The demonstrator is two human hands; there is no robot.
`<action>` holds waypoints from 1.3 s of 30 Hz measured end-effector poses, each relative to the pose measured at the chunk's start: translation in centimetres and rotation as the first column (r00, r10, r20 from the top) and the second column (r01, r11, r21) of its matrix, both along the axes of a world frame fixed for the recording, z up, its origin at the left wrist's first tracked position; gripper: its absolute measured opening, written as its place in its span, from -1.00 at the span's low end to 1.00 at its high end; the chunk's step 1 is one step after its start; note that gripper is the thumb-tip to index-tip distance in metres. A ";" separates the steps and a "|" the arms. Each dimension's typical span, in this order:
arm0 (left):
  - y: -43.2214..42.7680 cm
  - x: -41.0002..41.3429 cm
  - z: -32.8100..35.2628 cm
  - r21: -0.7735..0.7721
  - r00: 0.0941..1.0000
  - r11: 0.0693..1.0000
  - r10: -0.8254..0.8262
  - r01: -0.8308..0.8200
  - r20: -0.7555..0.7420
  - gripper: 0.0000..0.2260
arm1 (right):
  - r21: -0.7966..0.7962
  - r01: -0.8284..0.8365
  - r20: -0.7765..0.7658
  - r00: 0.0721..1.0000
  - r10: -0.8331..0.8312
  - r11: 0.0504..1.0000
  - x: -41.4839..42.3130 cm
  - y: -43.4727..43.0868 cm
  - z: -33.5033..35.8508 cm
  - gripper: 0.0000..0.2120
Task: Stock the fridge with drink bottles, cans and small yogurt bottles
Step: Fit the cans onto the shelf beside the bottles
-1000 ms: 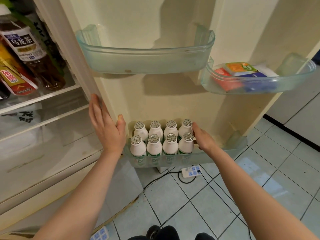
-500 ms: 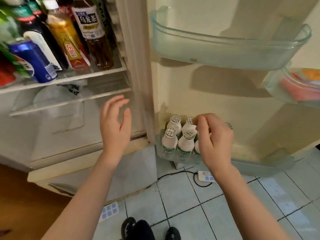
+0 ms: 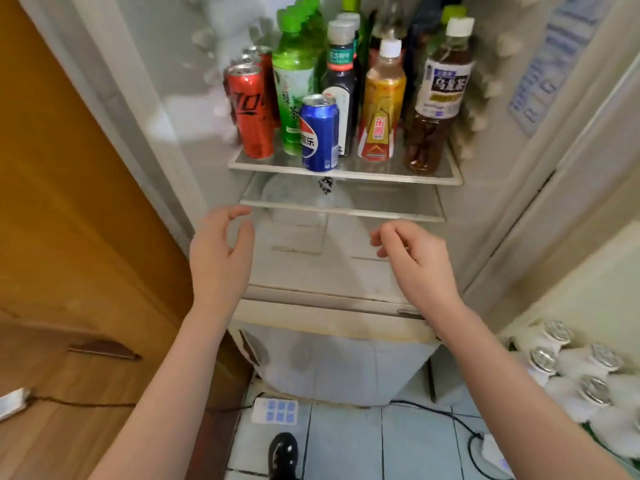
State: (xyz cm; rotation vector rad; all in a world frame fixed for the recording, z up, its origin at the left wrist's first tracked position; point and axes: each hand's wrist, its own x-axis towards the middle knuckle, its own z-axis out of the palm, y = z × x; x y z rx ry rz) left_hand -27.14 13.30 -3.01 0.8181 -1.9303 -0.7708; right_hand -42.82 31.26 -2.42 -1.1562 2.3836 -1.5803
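Now | shelf (image 3: 346,175): one blue can (image 3: 319,133), three red cans (image 3: 252,112), four front bottles (image 3: 381,98) | yogurt bottles (image 3: 543,359): four caps showing | left hand (image 3: 218,258), right hand (image 3: 419,265): loosely curled, both empty

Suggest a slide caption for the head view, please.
Empty left hand and right hand hover before a shelf of bottles and cans.

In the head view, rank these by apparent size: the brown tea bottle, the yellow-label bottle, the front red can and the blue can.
1. brown tea bottle
2. yellow-label bottle
3. front red can
4. blue can
The blue can stands nearest the camera yet looks smallest, so its place seems safe.
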 end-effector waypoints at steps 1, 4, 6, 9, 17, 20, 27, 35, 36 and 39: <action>-1.4 0.5 0.5 -0.062 0.998 0.997 0.053 -0.054 -0.015 -0.81 | 0.018 -0.019 -0.007 1.000 0.020 1.000 0.1 -1.5 0.4 -0.77; -5.5 1.4 2.4 -0.156 0.973 0.961 0.220 -0.229 -0.072 -0.77 | 0.011 -0.055 -0.078 0.995 0.056 0.998 0.2 -5.4 2.2 -0.82; -8.2 1.5 4.0 -0.193 0.958 0.941 0.259 -0.279 -0.124 -0.70 | -0.048 -0.063 -0.081 0.995 0.059 0.997 0.1 -7.8 3.6 -0.80; -11.8 0.7 6.4 -0.216 0.959 0.940 0.232 -0.265 -0.164 -0.56 | -0.119 -0.063 -0.081 0.995 0.054 0.991 0.0 -10.9 5.8 -0.79; -16.7 -2.3 10.2 -0.166 0.931 0.980 -0.158 0.108 -0.328 -0.29 | -0.212 -0.018 -0.210 0.977 -0.027 0.977 -0.3 -18.2 11.7 -0.81; -17.6 -3.0 11.4 -0.135 0.920 0.987 -0.133 0.088 -0.369 -0.25 | -0.171 -0.015 -0.328 0.944 -0.043 0.985 -0.8 -20.3 13.6 -0.85; -17.4 -4.1 11.5 -0.263 0.915 0.963 -0.051 -0.062 -0.401 -0.31 | 0.114 0.078 -0.654 0.756 0.016 0.990 -4.1 -24.9 18.5 -0.75; -16.9 -5.8 12.5 -0.322 0.908 0.880 0.233 -0.349 -0.348 -0.21 | 0.606 0.099 -0.638 0.653 0.408 0.789 -10.3 -32.1 22.7 -0.73; -16.9 -5.9 12.6 -0.318 0.901 0.873 0.252 -0.369 -0.353 -0.21 | 0.660 0.061 -0.595 0.650 0.472 0.749 -10.9 -32.9 22.9 -0.73; -17.0 -6.3 12.6 -0.289 0.876 0.857 0.313 -0.427 -0.366 -0.19 | 0.775 0.009 -0.479 0.661 0.578 0.632 -12.2 -35.0 23.3 -0.69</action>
